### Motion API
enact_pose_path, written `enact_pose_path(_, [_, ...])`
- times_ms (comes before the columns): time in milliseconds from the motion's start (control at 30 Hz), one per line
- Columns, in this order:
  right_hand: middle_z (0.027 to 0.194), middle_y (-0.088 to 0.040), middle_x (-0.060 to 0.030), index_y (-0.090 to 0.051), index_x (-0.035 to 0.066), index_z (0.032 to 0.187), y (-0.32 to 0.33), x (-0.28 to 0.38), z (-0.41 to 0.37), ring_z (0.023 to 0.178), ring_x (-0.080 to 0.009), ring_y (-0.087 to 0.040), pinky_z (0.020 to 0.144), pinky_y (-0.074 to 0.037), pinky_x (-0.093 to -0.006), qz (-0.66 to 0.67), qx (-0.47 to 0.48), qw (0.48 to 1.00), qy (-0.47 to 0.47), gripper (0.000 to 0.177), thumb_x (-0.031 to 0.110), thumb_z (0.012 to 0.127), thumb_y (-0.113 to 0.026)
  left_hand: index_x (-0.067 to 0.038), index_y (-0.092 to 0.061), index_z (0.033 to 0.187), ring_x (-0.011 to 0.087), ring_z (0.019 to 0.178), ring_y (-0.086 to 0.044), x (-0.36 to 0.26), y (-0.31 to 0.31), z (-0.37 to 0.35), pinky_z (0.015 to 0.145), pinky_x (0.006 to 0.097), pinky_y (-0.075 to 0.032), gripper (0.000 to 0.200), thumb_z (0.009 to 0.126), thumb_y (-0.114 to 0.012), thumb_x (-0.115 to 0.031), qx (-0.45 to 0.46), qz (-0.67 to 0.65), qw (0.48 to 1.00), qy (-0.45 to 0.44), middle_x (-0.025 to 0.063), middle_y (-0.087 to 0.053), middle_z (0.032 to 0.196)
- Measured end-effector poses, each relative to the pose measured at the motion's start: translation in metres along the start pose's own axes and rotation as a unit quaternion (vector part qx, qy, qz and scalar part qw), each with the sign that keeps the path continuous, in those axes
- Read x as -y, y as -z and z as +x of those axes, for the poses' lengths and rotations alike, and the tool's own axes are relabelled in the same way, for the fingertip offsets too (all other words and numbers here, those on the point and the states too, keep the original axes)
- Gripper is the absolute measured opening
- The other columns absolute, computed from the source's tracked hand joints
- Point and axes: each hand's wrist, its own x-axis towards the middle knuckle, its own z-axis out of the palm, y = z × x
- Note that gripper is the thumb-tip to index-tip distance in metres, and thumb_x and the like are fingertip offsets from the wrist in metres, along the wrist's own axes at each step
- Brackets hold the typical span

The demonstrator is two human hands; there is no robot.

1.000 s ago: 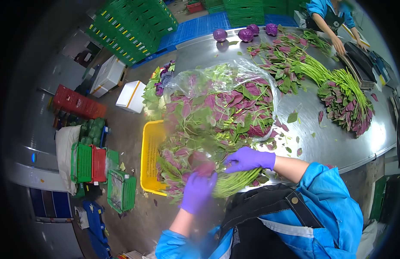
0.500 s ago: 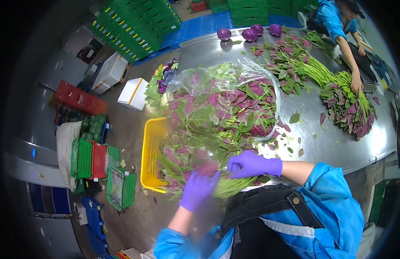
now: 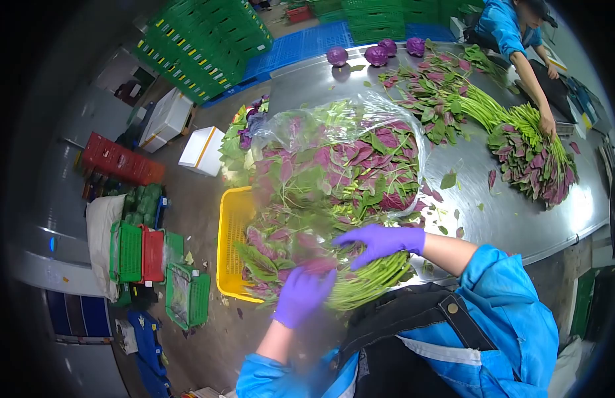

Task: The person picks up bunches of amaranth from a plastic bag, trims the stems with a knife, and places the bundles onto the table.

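Note:
A loose bunch of red amaranth (image 3: pixel 370 282), green stems and purple-green leaves, lies at the table edge in front of me. Gloved in purple, my left hand (image 3: pixel 302 295) is closed on the leafy end of this bunch; its fingertips are partly blurred. My right hand (image 3: pixel 385 244), also gloved, lies over the stems with thumb and fingers apart. Just beyond my hands, a clear plastic bag (image 3: pixel 307 129) spreads around a big heap of amaranth leaves (image 3: pixel 360 162). A blurry patch hides part of the heap.
A yellow crate (image 3: pixel 233 232) stands at the table's left edge. Across the steel table (image 3: pixel 470 199), a co-worker's hand (image 3: pixel 547 123) rests on another amaranth bunch (image 3: pixel 530 159). Red cabbages (image 3: pixel 376 56) sit at the far edge. Green crates (image 3: pixel 201 53) are stacked behind.
My right hand has opened from a closed pinch and spread leftward over the stems, which now show more widely. My left hand has barely moved.

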Motion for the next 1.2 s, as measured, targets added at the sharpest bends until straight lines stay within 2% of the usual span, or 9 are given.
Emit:
enact_pose_path(133, [0.083,-0.065,-0.0039,-0.065,0.002,0.094,0.032,-0.029,-0.011,0.075,-0.0111,-0.058,0.069,-0.046,-0.0256,0.159,0.138,0.973,-0.094,0.031,0.023,0.072,-0.071,-0.014,-0.057,0.112,0.0174,0.07,-0.051,0.0,0.0,-0.008,0.082,0.0351,-0.043,0.048,0.064,-0.056,-0.014,0.012,-0.013,1.0,0.012,0.0019,-0.049,0.072])
enact_pose_path(200, [0.077,-0.064,-0.005,-0.067,0.001,0.084,0.054,-0.055,-0.031,0.066,-0.0068,-0.058,0.057,-0.045,-0.019,0.335,0.063,0.925,-0.165,0.019,0.01,0.069,-0.072,-0.014,-0.057,0.112,0.018,0.07,-0.052,0.0,-0.002,-0.02,0.082,0.0352,-0.043,0.049,0.063,-0.059,-0.016,0.019,-0.022,0.999,0.032,0.002,-0.049,0.072])
enact_pose_path(367, [0.087,-0.064,-0.0067,-0.063,-0.001,0.097,0.08,-0.066,-0.05,0.078,-0.0119,-0.06,0.068,-0.048,-0.0228,0.123,-0.001,0.96,-0.253,0.025,0.008,0.074,-0.068,-0.013,-0.058,0.109,0.0208,0.08,-0.058,0.004,-0.004,-0.031,0.083,0.0367,-0.041,0.059,0.052,-0.071,-0.021,-0.009,-0.197,0.967,0.162,0.0045,-0.059,0.082])
enact_pose_path(433, [0.109,-0.058,-0.0081,-0.053,0.005,0.118,0.06,-0.04,-0.043,0.094,-0.0129,-0.056,0.077,-0.048,-0.0273,0.398,0.004,0.898,-0.19,0.043,0.014,0.078,-0.066,-0.013,-0.058,0.109,0.0211,0.081,-0.059,0.006,-0.005,-0.027,0.083,0.0365,-0.041,0.058,0.053,-0.071,-0.019,0.003,-0.212,0.961,0.175,0.0053,-0.061,0.084])
enact_pose_path(533, [0.098,-0.061,-0.0084,-0.057,0.003,0.113,0.036,-0.011,-0.033,0.086,-0.0119,-0.059,0.071,-0.05,-0.0241,0.361,0.009,0.93,-0.07,0.038,0.013,0.077,-0.067,-0.011,-0.058,0.108,0.0237,0.082,-0.06,0.01,-0.008,-0.02,0.082,0.0364,-0.042,0.056,0.054,-0.071,-0.017,0.015,-0.24,0.952,0.187,0.007,-0.063,0.087])
enact_pose_path(600, [0.089,-0.063,-0.0085,-0.061,0.0,0.104,0.048,-0.015,-0.03,0.074,-0.012,-0.061,0.063,-0.05,-0.0205,0.331,-0.022,0.922,-0.198,0.03,0.007,0.075,-0.066,-0.01,-0.058,0.108,0.026,0.082,-0.059,0.01,-0.011,-0.019,0.081,0.0365,-0.042,0.057,0.054,-0.071,-0.017,0.013,-0.251,0.949,0.188,0.0077,-0.063,0.088])
enact_pose_path(767, [0.084,-0.063,-0.0084,-0.062,-0.002,0.093,0.076,-0.075,-0.049,0.064,-0.0121,-0.06,0.058,-0.049,-0.0197,0.411,-0.262,0.844,-0.226,0.02,0.003,0.073,-0.062,-0.004,-0.058,0.108,0.0236,0.081,-0.062,0.0,-0.002,-0.022,0.073,0.0349,-0.049,0.042,0.069,-0.068,-0.017,0.093,-0.429,0.824,0.357,0.0125,-0.063,0.09])
enact_pose_path(967, [0.113,-0.054,-0.0088,-0.054,0.004,0.117,0.048,-0.03,-0.039,0.087,-0.0118,-0.057,0.073,-0.048,-0.0238,0.394,-0.133,0.891,-0.182,0.045,0.011,0.075,-0.067,0.002,-0.047,0.122,0.0167,0.103,-0.053,0.004,-0.022,-0.043,0.094,0.0315,-0.04,0.081,0.05,-0.083,-0.011,0.13,-0.643,0.628,0.418,0.0079,-0.056,0.115])
enact_pose_path(1200, [0.084,-0.065,-0.0064,-0.064,0.002,0.097,0.048,-0.055,-0.025,0.076,-0.0138,-0.061,0.068,-0.049,-0.0255,0.345,-0.239,0.888,-0.189,0.027,0.007,0.071,-0.066,-0.005,-0.04,0.127,0.0166,0.105,-0.049,-0.001,-0.039,-0.057,0.088,0.0299,-0.044,0.077,0.06,-0.076,-0.005,0.167,-0.648,0.648,0.365,0.0074,-0.049,0.118])
